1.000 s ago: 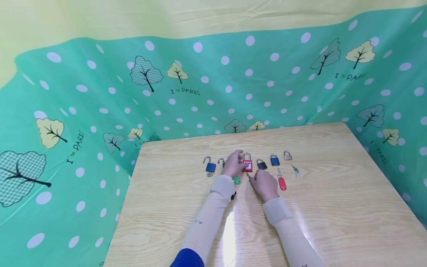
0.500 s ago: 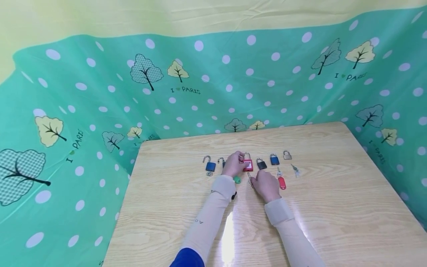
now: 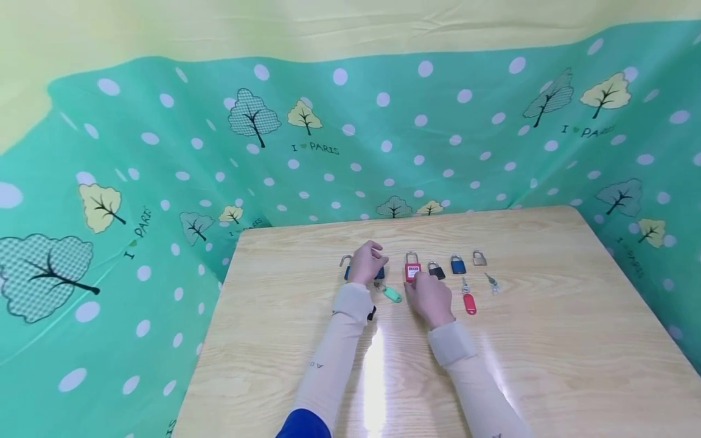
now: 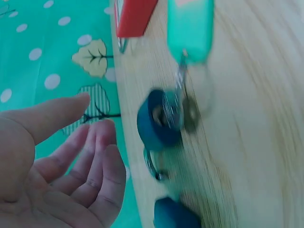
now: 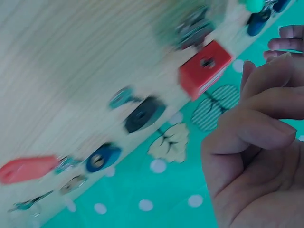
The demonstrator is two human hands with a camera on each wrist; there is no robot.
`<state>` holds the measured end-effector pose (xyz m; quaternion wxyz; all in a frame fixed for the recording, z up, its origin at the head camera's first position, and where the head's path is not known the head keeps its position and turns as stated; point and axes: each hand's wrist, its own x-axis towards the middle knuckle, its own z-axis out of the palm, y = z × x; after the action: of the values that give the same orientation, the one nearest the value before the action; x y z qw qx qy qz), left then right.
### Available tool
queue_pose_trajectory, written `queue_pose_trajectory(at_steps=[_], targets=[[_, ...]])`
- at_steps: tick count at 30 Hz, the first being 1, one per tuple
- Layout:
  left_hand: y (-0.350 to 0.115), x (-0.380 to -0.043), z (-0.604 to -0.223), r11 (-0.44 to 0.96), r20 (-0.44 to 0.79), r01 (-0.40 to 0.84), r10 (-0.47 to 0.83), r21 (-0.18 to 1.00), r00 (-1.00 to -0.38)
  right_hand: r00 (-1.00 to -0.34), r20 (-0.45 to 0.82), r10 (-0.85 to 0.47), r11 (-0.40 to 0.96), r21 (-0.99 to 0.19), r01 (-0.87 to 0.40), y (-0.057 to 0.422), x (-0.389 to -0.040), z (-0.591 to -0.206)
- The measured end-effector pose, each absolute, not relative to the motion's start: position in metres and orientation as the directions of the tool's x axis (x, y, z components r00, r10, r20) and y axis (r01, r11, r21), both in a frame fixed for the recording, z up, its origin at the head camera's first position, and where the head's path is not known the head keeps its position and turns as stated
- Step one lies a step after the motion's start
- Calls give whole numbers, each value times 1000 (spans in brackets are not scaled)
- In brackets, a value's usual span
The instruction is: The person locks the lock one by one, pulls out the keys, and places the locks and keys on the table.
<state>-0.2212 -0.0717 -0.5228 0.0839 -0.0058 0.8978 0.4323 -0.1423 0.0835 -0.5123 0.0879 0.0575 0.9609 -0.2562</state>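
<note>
The red padlock [image 3: 413, 273] lies with its shackle pointing away. My right hand [image 3: 430, 298] is at its lower edge, fingers loosely curled; the right wrist view shows nothing between them. Blurred metal keys [image 5: 194, 29] lie beside that padlock's keyhole end. To the left, my left hand [image 3: 366, 264] has relaxed fingers and hovers over a blue padlock [image 4: 159, 121], holding nothing. A green key tag [image 3: 392, 294] with its keys lies just in front of this padlock. Another blue padlock [image 3: 347, 272], its shackle unlatched, is partly hidden by the left hand.
Right of the red padlock, a black padlock [image 3: 436, 271], a blue padlock [image 3: 458, 264] and a silver padlock [image 3: 479, 258] line up. Keys with a red tag [image 3: 470, 304] and another key set [image 3: 492, 283] lie before them. A patterned curtain [image 3: 328, 152] borders the table [image 3: 263, 340].
My left hand has left the red padlock and moved left, uncovering the green tag. My right hand has shifted left toward the red padlock's lower edge. The head view has turned slightly.
</note>
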Motion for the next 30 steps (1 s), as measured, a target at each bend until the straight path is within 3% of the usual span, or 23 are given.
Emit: queue_pose_trajectory(at_steps=[7, 23, 30], targets=[[-74, -219, -520, 666, -165, -82, 62, 741, -984, -994, -111, 19, 879, -471, 70, 69, -150, -513], [-72, -210, -525, 770, -229, -155, -12, 618, -973, -989, -143, -34, 856, -516, 45, 38, -160, -530], [-71, -209, -529, 809, -173, -132, -38, 573, -984, -991, -126, -45, 857, -515, 27, 30, -160, -539]])
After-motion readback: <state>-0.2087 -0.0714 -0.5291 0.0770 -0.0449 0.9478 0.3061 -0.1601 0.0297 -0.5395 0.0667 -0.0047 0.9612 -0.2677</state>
